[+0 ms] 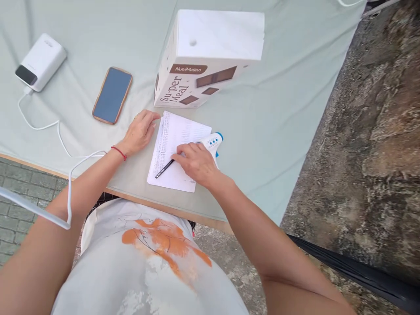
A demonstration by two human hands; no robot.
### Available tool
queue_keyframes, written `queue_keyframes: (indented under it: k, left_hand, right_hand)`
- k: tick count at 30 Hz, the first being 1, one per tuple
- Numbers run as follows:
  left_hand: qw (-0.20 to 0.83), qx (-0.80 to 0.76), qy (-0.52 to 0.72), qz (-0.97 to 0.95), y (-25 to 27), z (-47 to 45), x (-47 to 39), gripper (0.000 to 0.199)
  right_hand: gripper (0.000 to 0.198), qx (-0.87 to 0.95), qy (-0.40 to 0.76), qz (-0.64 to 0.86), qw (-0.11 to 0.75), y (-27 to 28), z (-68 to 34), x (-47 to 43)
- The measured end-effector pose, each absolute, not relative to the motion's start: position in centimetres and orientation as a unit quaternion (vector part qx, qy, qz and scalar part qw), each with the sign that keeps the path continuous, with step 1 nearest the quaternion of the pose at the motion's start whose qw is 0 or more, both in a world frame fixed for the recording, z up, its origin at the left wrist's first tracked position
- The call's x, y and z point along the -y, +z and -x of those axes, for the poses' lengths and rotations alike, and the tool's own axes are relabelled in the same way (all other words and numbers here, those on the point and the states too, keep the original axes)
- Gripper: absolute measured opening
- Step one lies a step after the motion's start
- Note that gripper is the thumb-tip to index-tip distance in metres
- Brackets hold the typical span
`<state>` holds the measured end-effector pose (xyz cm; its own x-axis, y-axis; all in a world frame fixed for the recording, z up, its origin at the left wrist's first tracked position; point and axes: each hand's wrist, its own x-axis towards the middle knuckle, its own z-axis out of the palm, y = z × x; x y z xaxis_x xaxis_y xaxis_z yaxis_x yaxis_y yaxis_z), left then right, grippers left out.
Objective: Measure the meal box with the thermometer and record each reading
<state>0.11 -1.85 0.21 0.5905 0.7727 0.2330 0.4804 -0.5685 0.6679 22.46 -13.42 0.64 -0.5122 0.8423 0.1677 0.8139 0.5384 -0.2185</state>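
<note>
My right hand (pixel 197 164) is over a stack of printed paper sheets (pixel 177 179), its thumb and fingers closed on one end of a black pen (pixel 164 169). The pen slants across the lower part of the top sheet. Beside that hand, partly covered by it, lies a white and blue handheld device (pixel 213 142) that looks like an infrared thermometer. My left hand (pixel 141 131) rests on the tablecloth at the sheets' left edge, fingers loosely bent and apart, holding nothing. A red string bracelet circles the left wrist.
A tall white "Su-per Meal" box (pixel 210 83) stands just beyond the sheets. A phone (pixel 112 95) lies to the left, and farther left a white power bank (pixel 41 62) with a white cable (pixel 46 127) running toward me. A rough stone wall (pixel 367 144) borders the table's right side.
</note>
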Motion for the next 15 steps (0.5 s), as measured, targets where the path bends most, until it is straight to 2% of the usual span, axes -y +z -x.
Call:
queue_keyframes:
  k: [3, 5, 8, 10, 12, 15]
  left_hand:
    - [0.271, -0.385, 0.27, -0.84, -0.8, 0.0, 2.2, 0.026]
    - [0.272, -0.387, 0.275, -0.837, -0.9, 0.1, 2.5, 0.024]
    - [0.268, -0.382, 0.271, -0.842, -0.8, -0.1, 2.7, 0.021]
    - [0.265, -0.381, 0.264, -0.846, -0.8, -0.3, 2.7, 0.021]
    - [0.263, -0.381, 0.254, -0.849, -0.7, -0.4, 2.7, 0.024]
    - [0.257, -0.373, 0.23, -0.862, -0.6, -0.4, 2.8, 0.03]
  right_hand:
    - [0.017, 0.838, 0.094, 0.497, 0.205, 1.5, -23.1, 14.1]
    - [0.009, 0.776, 0.147, 0.537, 0.296, 2.2, -23.0, 15.2]
    - [0.014, 0.618, 0.242, 0.584, 0.467, 2.8, -21.5, 17.4]
    - [0.016, 0.515, 0.287, 0.592, 0.55, 2.5, -19.8, 18.7]
    - [0.014, 0.435, 0.321, 0.611, 0.579, 1.9, -18.0, 19.6]
    - [0.018, 0.363, 0.332, 0.655, 0.573, 0.8, -16.2, 20.4]
